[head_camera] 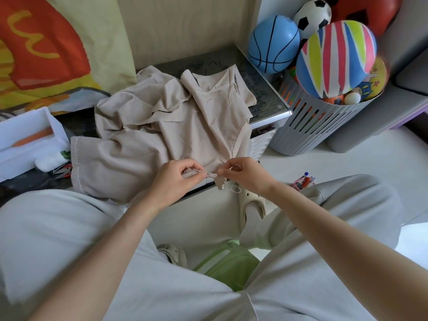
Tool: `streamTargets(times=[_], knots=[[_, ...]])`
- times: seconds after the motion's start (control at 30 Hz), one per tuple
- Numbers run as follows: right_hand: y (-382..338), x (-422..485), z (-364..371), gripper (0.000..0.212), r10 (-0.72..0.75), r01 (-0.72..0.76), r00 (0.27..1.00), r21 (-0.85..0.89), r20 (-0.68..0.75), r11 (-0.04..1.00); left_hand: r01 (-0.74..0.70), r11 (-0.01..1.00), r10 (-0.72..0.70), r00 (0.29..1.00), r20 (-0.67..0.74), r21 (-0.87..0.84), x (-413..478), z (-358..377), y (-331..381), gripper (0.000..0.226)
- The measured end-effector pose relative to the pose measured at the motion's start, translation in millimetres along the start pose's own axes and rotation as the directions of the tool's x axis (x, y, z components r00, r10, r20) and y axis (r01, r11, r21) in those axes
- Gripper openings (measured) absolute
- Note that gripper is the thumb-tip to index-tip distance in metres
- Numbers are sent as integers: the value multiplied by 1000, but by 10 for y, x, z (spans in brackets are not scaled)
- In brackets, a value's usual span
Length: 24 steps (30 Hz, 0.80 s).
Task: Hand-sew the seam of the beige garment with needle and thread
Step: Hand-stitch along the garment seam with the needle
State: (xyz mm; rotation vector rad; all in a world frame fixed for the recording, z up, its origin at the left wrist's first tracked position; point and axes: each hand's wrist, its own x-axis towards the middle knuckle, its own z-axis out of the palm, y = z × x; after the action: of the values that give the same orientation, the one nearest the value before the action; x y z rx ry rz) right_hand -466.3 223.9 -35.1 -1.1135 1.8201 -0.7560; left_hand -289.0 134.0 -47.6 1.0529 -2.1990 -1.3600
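Note:
The beige garment (162, 126) lies crumpled over a low dark-topped table (261, 93). Its near edge hangs over the table front. My left hand (176, 179) pinches a folded bit of that seam edge between thumb and fingers. My right hand (243, 172) is just right of it, fingers curled, pinching the seam's free end together with a pale thread (235, 187) that loops down below the hand. The needle is too small to make out.
A white box (27, 140) sits at the table's left, small scissors (64, 171) beside it. A grey slotted basket (324, 121) full of balls stands to the right. A pen holder (304, 181) is on the floor. My knees and a green stool (229, 262) are below.

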Motion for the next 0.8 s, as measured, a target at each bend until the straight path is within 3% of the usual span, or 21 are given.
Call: streamTargets(times=[0.23,0.37,0.43,0.67,0.8], knots=[[-154,31,-146,24,-31,29,999,-45,-38,999,5,1000,-5,1000,3,-30,22,20,2,20],[-225,67,-104,38,-78,71,995,-98,-70,993,-3,998,4,1000,11,-58,32,28,-12,14],[-271,73,-73,35,-84,76,992,-81,-95,994,-10,996,11,1000,5,-86,34,26,-1,5],[-303,161,-42,40,-29,24,980,-27,-195,999,-51,979,38,997,-70,-196,43,-13,27,18],[-292,186,-10,29,-15,28,973,57,-231,998,-39,973,29,998,-51,-227,42,-21,38,14]])
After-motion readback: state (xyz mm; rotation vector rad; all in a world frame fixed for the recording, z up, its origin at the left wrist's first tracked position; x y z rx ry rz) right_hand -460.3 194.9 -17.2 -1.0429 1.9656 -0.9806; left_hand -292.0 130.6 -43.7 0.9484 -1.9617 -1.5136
